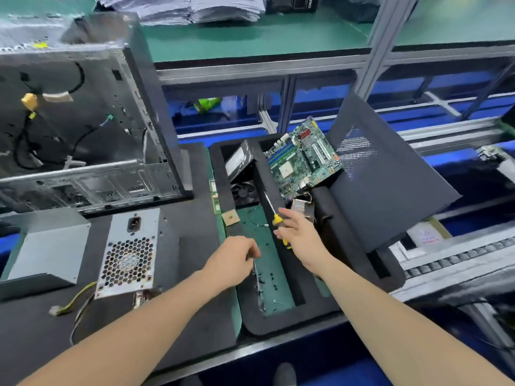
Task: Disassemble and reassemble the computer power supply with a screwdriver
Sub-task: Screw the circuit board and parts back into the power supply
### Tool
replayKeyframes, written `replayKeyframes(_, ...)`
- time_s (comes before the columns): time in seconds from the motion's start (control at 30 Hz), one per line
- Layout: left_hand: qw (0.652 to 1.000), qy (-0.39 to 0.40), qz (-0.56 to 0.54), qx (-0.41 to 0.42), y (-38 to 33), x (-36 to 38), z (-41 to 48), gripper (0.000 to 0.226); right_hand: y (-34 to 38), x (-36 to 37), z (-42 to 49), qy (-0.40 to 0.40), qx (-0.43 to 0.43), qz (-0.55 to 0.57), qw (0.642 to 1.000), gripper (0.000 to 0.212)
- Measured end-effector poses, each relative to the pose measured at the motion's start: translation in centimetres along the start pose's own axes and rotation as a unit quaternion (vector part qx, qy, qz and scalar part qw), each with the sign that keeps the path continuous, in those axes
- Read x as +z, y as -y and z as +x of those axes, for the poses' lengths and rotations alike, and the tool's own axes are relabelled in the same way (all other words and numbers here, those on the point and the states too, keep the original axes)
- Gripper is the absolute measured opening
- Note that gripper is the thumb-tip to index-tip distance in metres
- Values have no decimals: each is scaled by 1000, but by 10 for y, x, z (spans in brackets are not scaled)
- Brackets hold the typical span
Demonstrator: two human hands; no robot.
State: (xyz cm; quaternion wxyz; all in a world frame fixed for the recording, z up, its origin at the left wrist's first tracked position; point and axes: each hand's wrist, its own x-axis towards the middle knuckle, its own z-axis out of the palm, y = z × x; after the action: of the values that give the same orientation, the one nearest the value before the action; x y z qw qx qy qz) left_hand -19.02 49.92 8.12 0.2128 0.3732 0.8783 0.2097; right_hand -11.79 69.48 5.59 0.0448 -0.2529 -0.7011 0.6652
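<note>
The power supply (pixel 128 254) lies on the black mat at the left, its fan grille panel facing up and yellow and black cables (pixel 78 299) trailing from it. Its grey cover (pixel 47 246) sits apart, further left. A yellow-handled screwdriver (pixel 276 218) lies in the black foam tray (pixel 278 321). My right hand (pixel 298 235) rests over its handle with the fingers fairly straight. My left hand (pixel 234 260) hovers at the tray's left edge with its fingertips curled together above loose black screws (pixel 267 277). I cannot see whether they pinch anything.
An open computer case (pixel 83 121) stands at the back left. The tray also holds a motherboard (pixel 303 157), a hard drive (pixel 239 160) and a leaning black side panel (pixel 390 174). A memory stick (pixel 214 196) lies beside the tray. A roller conveyor (pixel 459 257) runs along the right.
</note>
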Motion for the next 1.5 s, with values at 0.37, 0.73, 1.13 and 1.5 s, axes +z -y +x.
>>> replayKeyframes(0.37,930,108,340,83,-16,44,39,13,-26,-21,17,68,-62,-89,992,45)
replayKeyframes(0.73,891,152,428,-32,-26,85,60,17,-34,-29,23,87,-68,-66,992,40)
replayKeyframes(1.13,995,55,36,-72,-26,50,63,8,-27,-25,27,93,-46,-16,994,34)
replayKeyframes(1.5,737,-214,-628,-127,-19,-82,-11,13,86,21,13,91,-87,235,964,21)
